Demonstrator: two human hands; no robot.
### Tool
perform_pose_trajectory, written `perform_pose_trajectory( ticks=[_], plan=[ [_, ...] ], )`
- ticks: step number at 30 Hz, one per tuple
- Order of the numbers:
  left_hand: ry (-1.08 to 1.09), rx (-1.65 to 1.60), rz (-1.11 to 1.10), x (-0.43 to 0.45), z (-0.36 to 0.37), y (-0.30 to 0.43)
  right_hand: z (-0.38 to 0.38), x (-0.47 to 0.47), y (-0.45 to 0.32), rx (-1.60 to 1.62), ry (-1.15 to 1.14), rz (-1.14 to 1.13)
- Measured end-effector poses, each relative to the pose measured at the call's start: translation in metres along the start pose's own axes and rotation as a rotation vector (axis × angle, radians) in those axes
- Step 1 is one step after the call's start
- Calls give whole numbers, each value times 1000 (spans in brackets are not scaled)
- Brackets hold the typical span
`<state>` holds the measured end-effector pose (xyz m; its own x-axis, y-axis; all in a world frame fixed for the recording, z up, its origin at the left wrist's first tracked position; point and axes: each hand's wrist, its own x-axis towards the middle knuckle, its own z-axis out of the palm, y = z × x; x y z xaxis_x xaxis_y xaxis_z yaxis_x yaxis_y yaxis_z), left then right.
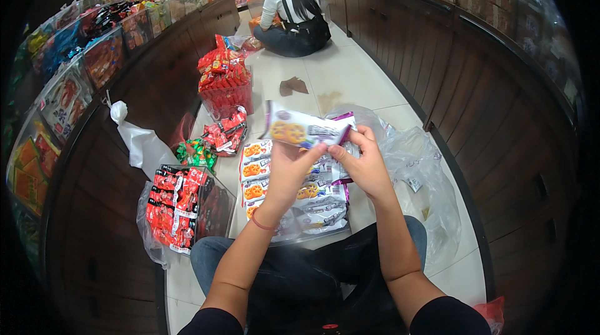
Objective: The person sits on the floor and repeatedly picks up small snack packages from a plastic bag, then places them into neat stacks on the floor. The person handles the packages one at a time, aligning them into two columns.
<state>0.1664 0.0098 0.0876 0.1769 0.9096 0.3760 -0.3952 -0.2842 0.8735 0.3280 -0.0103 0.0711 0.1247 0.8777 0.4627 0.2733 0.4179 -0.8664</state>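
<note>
In front of my crossed legs, my left hand (291,166) holds up a white and purple snack packet (300,125) with round biscuits pictured on it. My right hand (365,161) grips at the right end of that packet, thumbs nearly meeting. Another purple-edged packet (348,146) shows under the right hand's fingers; whether it is held apart from the first is unclear. Below both hands is a clear bin (323,240) filled with rows of similar packets, orange-pictured ones (253,168) on the left and blue-purple ones (323,217) on the right. My forearms hide part of it.
Left of me stands a clear bin of red and black packets (176,208). Beyond it lie green packets (197,152), red packets (226,131) and a full red-packet bin (227,84). Crumpled plastic bags (422,171) spread rightward. Wooden cabinets (497,100) flank the aisle; a person (295,16) sits ahead.
</note>
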Motion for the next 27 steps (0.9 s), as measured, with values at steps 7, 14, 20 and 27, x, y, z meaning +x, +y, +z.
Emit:
perform_pose_trajectory(
  ticks=[7,14,20,27],
  plan=[
    [-64,-72,-46,12,-29,23,-20,9,14,204,-91,118],
    [138,131,-76,36,-61,5,-19,23,45,12,127,67],
    [200,671,-124,56,-65,-28,-48,24,54,99,246,139],
    [272,1267,58,68,-81,-58,-52,24,44,119,216,131]
  ],
)
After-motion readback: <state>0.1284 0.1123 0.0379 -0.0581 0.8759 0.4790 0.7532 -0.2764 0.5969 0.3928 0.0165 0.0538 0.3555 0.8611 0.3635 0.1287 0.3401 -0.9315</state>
